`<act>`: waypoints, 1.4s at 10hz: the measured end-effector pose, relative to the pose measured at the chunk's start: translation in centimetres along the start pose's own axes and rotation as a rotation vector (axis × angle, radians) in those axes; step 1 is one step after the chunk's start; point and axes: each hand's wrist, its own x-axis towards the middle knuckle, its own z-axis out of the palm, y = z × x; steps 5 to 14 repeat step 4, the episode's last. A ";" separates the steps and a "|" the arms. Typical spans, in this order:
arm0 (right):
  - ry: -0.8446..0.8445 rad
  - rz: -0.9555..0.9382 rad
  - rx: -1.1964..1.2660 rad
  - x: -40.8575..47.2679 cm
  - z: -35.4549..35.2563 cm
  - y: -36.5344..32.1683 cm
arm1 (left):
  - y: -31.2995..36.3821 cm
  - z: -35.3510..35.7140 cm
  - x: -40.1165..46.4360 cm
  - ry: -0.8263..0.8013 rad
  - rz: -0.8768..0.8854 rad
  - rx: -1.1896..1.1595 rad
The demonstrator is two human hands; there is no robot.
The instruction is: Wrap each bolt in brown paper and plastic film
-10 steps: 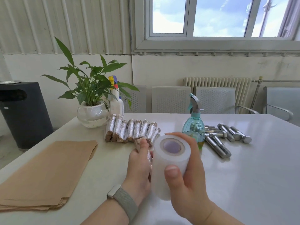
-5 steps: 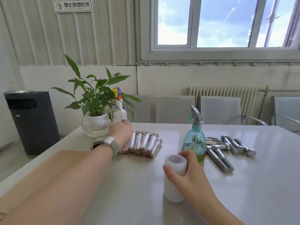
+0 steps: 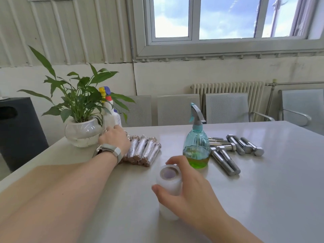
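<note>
Nearest to us, our right hand (image 3: 191,193) curls around the upright roll of plastic film (image 3: 168,190), thumb on its near side and fingers (image 3: 175,161) hooked over its far rim, the roll standing on the white table (image 3: 263,199). Just beyond those fingers stands a teal spray bottle (image 3: 196,151) with green liquid in its base. To the right of the bottle lie the bare steel bolts (image 3: 235,151), loosely piled and well apart from either hand. Our left forearm reaches across the brown paper (image 3: 26,176) on the left, a grey watch (image 3: 108,152) on the wrist. The left hand (image 3: 114,138) rests on the left end of the row of wrapped bolts (image 3: 145,150); its fingers lie hidden behind the back of the hand, so we cannot tell whether they grip anything. Past that hand sit a potted plant (image 3: 82,120) in a white bowl and a white spray bottle (image 3: 110,113). Farther off are grey chairs (image 3: 226,109), a radiator (image 3: 228,87) and a window (image 3: 228,18).
</note>
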 end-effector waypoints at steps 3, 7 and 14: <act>-0.071 0.061 -0.100 0.2 -1.1 -0.4 | -2.2 -3.1 -2.0 0.057 -0.068 -0.442; 0.007 0.023 -0.051 0.4 -1.8 -0.5 | -4.0 -6.0 -3.8 0.204 -0.106 -0.974; 0.007 0.023 -0.051 0.4 -1.8 -0.5 | -4.0 -6.0 -3.8 0.204 -0.106 -0.974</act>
